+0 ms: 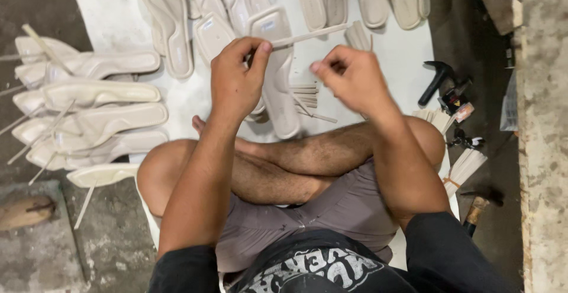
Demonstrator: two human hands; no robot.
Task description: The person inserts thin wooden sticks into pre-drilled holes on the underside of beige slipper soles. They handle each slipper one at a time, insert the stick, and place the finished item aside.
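Pinching the pale strap (307, 35) near its left end between thumb and forefinger, my left hand (235, 77) holds it up over the sole (278, 74) lying on the white sheet (402, 56). It looks light, thin and bendy, best gripped at the ends. My right hand (349, 80) is loosely curled just beside it, fingertips pressed together; whether they hold anything I cannot tell.
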